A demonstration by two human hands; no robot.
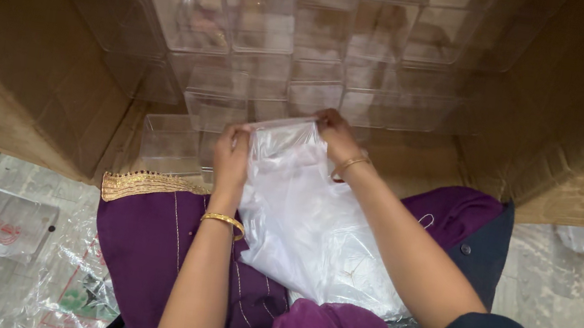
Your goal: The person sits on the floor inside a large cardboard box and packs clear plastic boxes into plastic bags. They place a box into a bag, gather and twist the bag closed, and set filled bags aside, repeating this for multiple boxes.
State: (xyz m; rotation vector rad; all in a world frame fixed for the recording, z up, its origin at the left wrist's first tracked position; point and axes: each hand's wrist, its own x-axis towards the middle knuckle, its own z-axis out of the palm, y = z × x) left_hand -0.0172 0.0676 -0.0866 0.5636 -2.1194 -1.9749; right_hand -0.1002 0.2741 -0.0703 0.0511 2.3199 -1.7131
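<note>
Both sets of fingers pinch the top edge of a clear plastic bag [314,220], left hand [232,157] and right hand [336,136] at opposite corners; bag lies over the purple-clad lap. Straight ahead, an open cardboard carton [25,58] packed with stacked clear plastic boxes [266,23]. More plastic wrap [73,285] litters floor, left.

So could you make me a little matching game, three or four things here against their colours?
Things:
1. bag
2. cloth
3. bangle
4. carton

Colours:
A. brown
B. gold
C. clear white
D. purple

Pairs: 1-C, 2-D, 3-B, 4-A. The left hand and right hand both grip the bag's top edge.
</note>
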